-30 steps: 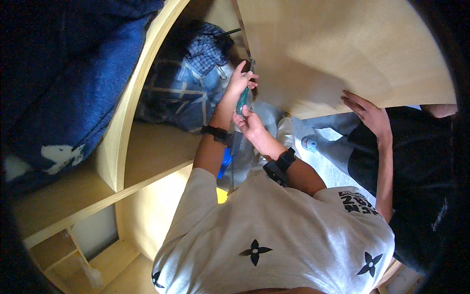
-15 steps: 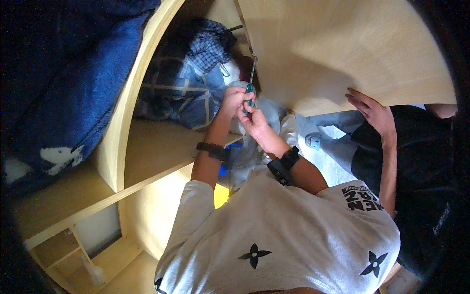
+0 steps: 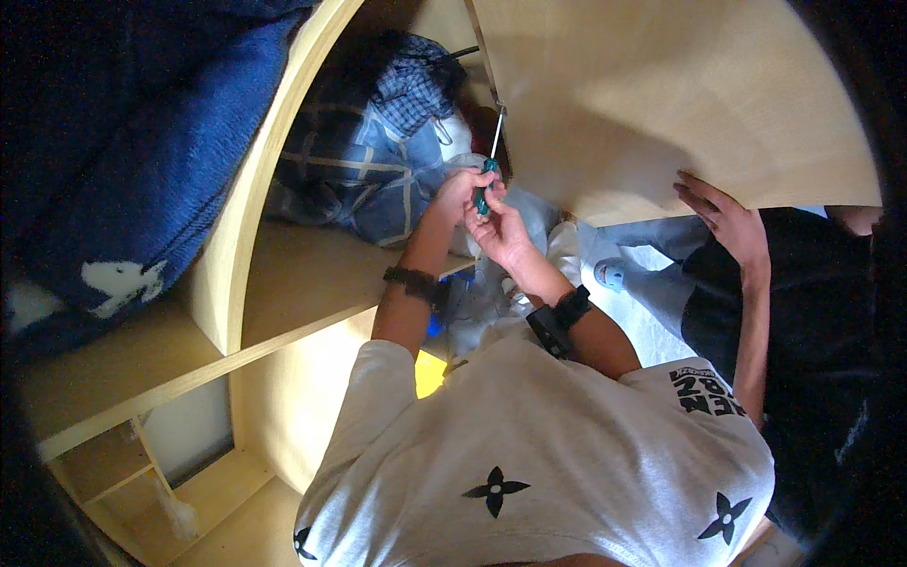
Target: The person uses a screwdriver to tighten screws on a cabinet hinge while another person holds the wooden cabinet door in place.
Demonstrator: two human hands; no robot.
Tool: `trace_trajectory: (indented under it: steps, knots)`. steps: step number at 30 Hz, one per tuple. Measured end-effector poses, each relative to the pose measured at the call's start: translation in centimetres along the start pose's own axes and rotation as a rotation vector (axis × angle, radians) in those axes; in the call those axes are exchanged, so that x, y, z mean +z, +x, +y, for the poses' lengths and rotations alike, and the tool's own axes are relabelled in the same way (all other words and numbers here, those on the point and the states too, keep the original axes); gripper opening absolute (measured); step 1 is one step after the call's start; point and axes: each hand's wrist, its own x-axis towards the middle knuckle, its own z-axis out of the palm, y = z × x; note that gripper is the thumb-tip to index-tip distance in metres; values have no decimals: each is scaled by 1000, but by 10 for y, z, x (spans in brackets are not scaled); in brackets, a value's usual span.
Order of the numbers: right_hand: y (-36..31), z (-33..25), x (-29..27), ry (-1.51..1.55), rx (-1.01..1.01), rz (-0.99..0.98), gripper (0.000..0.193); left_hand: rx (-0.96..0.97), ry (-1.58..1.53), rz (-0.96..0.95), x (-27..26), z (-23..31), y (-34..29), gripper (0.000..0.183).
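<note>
Both my hands are on a screwdriver [image 3: 488, 166] with a green handle and a thin metal shaft. My left hand [image 3: 461, 192] is closed about the upper part of the handle. Lower down, the fingers of my right hand [image 3: 503, 232] curl round the handle's butt end. The shaft points up and away from me to a small metal fitting [image 3: 501, 107] at the edge of a light wooden door panel [image 3: 680, 104]. The exact contact at the tip is too small to make out. At the panel's lower edge, another person's hand [image 3: 732, 223] rests flat against the wood.
Checked bedding and clothes [image 3: 364, 165] fill the cabinet behind my hands. A wooden shelf [image 3: 312, 274] and an upright board [image 3: 224, 283] stand to the left, with a dark blue blanket [image 3: 179, 180] beyond. The other person in black [image 3: 812, 350] is close at right.
The whole view has shifted slightly. My right hand's fingers have turned a little on the screwdriver handle, while my left hand keeps its hold. The other person's hand stays on the panel.
</note>
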Motion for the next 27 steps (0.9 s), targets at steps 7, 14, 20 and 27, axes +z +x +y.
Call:
trace_trajectory:
  steps: [7, 14, 20, 27]
  knots:
    - [22, -1, -22, -183, 42, 70, 13, 176, 396, 266, 23, 2, 5, 22]
    - [23, -5, -33, 246, 365, -435, 24, -26, 69, -34, 7, 14, -2, 22]
    - [1, 6, 1, -28, 56, -1, 12, 98, 316, 278, -10, 16, -1, 34]
    - [18, 16, 8, -317, -18, 126, 11, 123, 277, 456, 10, 20, -14, 36]
